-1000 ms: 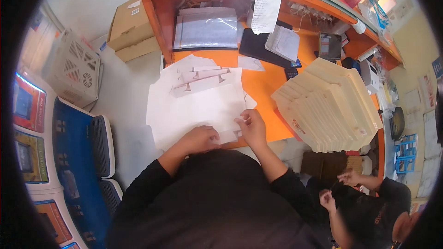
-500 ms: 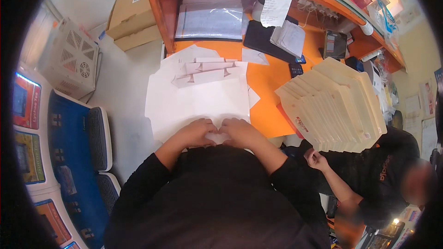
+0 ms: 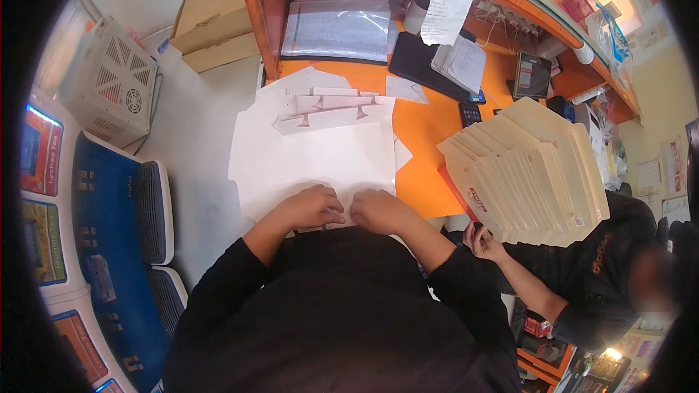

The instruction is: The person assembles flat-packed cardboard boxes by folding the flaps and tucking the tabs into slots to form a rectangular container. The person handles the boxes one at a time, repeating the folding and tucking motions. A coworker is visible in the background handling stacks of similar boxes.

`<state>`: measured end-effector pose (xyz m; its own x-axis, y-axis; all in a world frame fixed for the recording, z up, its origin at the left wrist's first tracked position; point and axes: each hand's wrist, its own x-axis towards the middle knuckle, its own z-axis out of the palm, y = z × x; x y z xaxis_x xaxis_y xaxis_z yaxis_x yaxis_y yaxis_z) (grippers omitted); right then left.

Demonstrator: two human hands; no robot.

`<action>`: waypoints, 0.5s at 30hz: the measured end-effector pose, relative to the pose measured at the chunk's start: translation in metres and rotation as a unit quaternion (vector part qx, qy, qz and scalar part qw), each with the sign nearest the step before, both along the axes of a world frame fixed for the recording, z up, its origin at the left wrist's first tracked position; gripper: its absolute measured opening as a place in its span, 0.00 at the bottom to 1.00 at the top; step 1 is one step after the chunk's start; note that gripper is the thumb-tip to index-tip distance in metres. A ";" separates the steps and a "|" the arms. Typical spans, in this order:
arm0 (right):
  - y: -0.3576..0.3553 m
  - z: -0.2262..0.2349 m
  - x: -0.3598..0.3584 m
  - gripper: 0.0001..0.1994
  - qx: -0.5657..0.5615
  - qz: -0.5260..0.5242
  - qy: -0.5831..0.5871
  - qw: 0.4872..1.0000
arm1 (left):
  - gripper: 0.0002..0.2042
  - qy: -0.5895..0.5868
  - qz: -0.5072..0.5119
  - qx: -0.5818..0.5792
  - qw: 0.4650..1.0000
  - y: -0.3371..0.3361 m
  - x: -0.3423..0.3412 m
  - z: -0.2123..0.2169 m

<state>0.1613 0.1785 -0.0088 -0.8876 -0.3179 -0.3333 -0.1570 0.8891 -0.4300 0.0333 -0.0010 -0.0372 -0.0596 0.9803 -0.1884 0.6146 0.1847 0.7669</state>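
A flat white cardboard box blank [image 3: 320,160] lies in front of me, on top of other white sheets. Cut and partly raised flaps [image 3: 328,105] run across its far side. At its near edge, close to my body, my left hand [image 3: 313,206] is closed with curled fingers on the cardboard. My right hand [image 3: 380,211] is likewise curled on the same edge, a small gap to the right of the left one. The fingertips of both hands are partly hidden.
To the right stands a large stack of cream cardboard blanks [image 3: 520,175], with a co-worker's hand [image 3: 480,240] at its near side. Behind are a black laptop-like slab [image 3: 411,65], papers [image 3: 460,65] and an orange shelf [image 3: 255,22]. Blue-and-white dispensers [image 3: 116,247] stand left.
My hands have drawn slightly apart at the near edge, from almost touching. The co-worker's hand has moved up toward the cream stack. The view has shifted slightly.
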 end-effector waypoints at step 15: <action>-0.009 0.001 -0.005 0.17 0.035 -0.007 -0.026 0.999 | 0.11 -0.098 0.088 0.056 0.990 0.003 -0.008 -0.014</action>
<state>0.1567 0.1692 -0.0079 -0.8724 -0.2800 -0.4007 -0.1236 0.9194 -0.3735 0.0253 0.0023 -0.0511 -0.2048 0.9732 -0.1047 0.4175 0.1836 0.8899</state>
